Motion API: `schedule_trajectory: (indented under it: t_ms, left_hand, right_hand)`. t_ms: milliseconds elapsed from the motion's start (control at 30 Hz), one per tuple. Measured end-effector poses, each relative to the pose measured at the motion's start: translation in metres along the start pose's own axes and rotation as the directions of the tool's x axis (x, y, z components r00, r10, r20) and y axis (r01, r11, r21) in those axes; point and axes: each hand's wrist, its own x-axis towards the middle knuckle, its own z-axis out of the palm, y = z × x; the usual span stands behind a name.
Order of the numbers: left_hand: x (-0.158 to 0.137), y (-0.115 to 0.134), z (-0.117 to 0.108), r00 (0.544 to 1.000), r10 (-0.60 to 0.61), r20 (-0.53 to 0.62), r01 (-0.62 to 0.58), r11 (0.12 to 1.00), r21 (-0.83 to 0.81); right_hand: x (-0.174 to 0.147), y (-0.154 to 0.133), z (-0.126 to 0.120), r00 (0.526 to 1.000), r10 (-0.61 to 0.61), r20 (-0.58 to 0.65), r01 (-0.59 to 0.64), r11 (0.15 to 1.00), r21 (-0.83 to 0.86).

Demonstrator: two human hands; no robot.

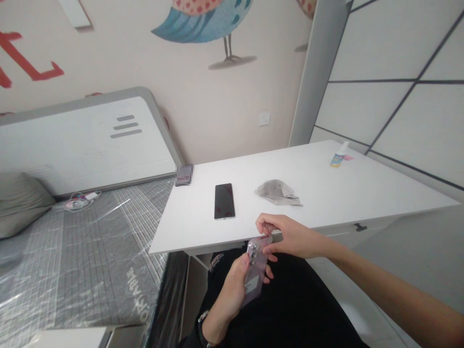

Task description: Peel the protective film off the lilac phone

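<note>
The left hand has its fingers clamped around a clear, pink-tinted phone case, held upright below the counter edge, over the person's dark-clothed lap. The right hand pinches the case's top corner, fingers together on it. The case is see-through, with a camera cut-out near the top. On the white counter just beyond lie a black phone, screen dark, a crumpled grey cloth beside it, and a small spray bottle far right. A bed wrapped in plastic stands left, under a wall painted with a bird.
</note>
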Motion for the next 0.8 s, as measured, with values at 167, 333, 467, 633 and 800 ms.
schedule_trajectory:
  t_ms: [167,333,467,633,800]
  left_hand:
    - [-0.001,-0.003,-0.001,1.0,-0.021,0.0,0.021,1.0,0.002]
    - [-0.002,-0.001,-0.002,0.998,-0.063,-0.028,0.064,0.997,0.032]
    - [-0.002,-0.002,-0.002,0.995,-0.101,-0.029,0.101,0.994,0.03]
    - [-0.002,0.0,0.0,0.988,-0.123,-0.09,0.125,0.992,0.016]
    - [-0.002,0.002,0.002,0.985,-0.121,-0.12,0.118,0.992,-0.036]
  right_hand:
    - [-0.003,-0.002,0.002,1.0,-0.007,0.011,0.008,0.994,-0.107]
    - [-0.007,-0.003,0.003,1.0,-0.009,-0.017,0.005,0.978,-0.21]
    - [-0.011,-0.004,0.006,0.998,-0.037,-0.054,0.02,0.961,-0.274]
    - [-0.015,0.002,0.013,0.982,-0.095,-0.162,0.032,0.935,-0.353]
    - [-0.016,0.01,0.006,0.917,-0.253,-0.309,0.093,0.888,-0.451]
